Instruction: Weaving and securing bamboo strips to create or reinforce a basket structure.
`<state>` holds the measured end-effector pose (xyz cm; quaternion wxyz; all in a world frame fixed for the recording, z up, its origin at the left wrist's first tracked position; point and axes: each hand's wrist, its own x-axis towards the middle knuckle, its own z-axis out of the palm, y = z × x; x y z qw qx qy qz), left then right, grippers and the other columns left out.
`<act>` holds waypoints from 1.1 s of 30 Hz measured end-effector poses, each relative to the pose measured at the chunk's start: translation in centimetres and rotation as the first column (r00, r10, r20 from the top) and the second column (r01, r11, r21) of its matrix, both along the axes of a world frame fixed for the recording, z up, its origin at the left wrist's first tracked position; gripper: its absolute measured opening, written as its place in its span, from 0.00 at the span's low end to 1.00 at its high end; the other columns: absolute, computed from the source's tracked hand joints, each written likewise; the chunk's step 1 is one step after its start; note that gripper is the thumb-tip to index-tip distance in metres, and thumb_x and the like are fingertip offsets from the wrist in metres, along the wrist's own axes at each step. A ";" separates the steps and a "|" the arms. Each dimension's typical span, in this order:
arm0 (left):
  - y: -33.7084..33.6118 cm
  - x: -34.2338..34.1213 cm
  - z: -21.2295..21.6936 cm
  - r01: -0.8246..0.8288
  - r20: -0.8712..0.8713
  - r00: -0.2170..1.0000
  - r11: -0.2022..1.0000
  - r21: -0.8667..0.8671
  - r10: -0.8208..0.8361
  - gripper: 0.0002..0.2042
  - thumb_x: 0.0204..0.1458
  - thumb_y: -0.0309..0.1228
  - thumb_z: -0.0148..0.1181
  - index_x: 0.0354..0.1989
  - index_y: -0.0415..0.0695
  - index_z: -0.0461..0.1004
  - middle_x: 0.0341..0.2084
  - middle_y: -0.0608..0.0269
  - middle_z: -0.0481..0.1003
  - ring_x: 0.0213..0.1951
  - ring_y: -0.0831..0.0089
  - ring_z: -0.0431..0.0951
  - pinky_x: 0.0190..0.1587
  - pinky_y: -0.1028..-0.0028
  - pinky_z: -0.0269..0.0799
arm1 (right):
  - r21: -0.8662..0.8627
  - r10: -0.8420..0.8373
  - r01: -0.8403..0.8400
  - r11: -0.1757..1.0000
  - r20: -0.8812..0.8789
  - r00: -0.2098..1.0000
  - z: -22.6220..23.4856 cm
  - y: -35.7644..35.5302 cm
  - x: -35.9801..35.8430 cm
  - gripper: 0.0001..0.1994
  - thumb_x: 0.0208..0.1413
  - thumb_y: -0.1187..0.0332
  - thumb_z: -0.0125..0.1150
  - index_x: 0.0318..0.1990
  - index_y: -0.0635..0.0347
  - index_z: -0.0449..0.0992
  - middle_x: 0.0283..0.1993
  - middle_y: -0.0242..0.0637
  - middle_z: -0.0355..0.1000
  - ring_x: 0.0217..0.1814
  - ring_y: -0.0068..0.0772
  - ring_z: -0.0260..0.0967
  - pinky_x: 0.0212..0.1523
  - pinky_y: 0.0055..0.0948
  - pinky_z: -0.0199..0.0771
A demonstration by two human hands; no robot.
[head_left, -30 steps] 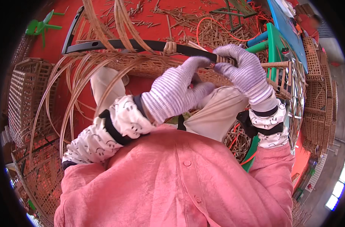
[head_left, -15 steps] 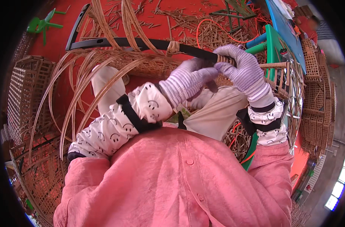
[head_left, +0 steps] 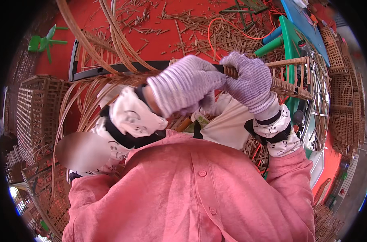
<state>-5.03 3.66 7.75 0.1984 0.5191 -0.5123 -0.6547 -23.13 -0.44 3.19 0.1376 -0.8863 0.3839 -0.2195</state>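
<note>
Woven brown rattan rail (head_left: pixel 288 86) on its dark metal frame bar (head_left: pixel 111 69) sits right at chest height, and both gloved hands are on it! The right hand (head_left: pixel 250 80) keeps its grip wrapped tight around the wrapped end, while the left hand (head_left: pixel 185 86) has slid in from half a second ago, fist now closed beside it, apparently pinching a strand. Loose tan rattan strips (head_left: pixel 91 44) arc away over the red floor (head_left: pixel 159 36), so the weaving looks mid-wrap.

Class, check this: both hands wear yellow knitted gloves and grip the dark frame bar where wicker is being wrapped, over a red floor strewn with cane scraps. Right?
Not quite. The head view shows the gloves are lilac, not yellow: left hand and right hand grip the dark frame bar over the red floor.
</note>
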 end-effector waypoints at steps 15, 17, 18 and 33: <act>-3.4 0.2 -3.0 0.112 0.056 0.994 0.848 -0.518 -0.097 0.08 0.44 0.23 0.59 0.34 0.38 0.74 0.28 0.62 0.77 0.32 0.76 0.75 0.38 0.76 0.71 | 0.015 -0.094 0.095 0.995 -0.034 0.995 0.5 1.2 0.5 0.17 0.36 0.58 0.69 0.31 0.57 0.75 0.22 0.38 0.73 0.24 0.36 0.73 0.26 0.30 0.71; -3.9 -0.1 -3.1 0.149 0.055 0.989 0.922 -0.356 -0.139 0.07 0.45 0.22 0.58 0.33 0.38 0.74 0.28 0.64 0.77 0.33 0.80 0.74 0.39 0.77 0.70 | -0.051 -0.077 0.076 0.996 -0.013 0.997 -0.1 1.2 0.0 0.19 0.36 0.52 0.66 0.26 0.57 0.70 0.18 0.37 0.70 0.20 0.40 0.70 0.21 0.34 0.70; -4.0 -0.2 -3.3 0.145 0.024 0.989 0.937 -0.319 -0.145 0.08 0.44 0.23 0.59 0.33 0.38 0.74 0.27 0.63 0.76 0.31 0.79 0.74 0.37 0.77 0.70 | 0.014 -0.067 0.067 0.998 -0.025 0.997 0.3 1.4 -0.3 0.19 0.37 0.52 0.66 0.26 0.57 0.70 0.19 0.38 0.70 0.21 0.41 0.70 0.22 0.35 0.70; -3.0 -1.0 -3.4 0.032 -0.034 0.999 0.973 -0.229 -0.041 0.05 0.45 0.27 0.57 0.27 0.39 0.72 0.19 0.69 0.71 0.21 0.84 0.67 0.24 0.82 0.64 | 0.245 -0.925 0.955 0.164 -0.300 0.236 -0.6 1.0 -32.5 0.31 0.39 0.56 0.65 0.49 0.68 0.67 0.48 0.52 0.68 0.48 0.42 0.68 0.51 0.33 0.65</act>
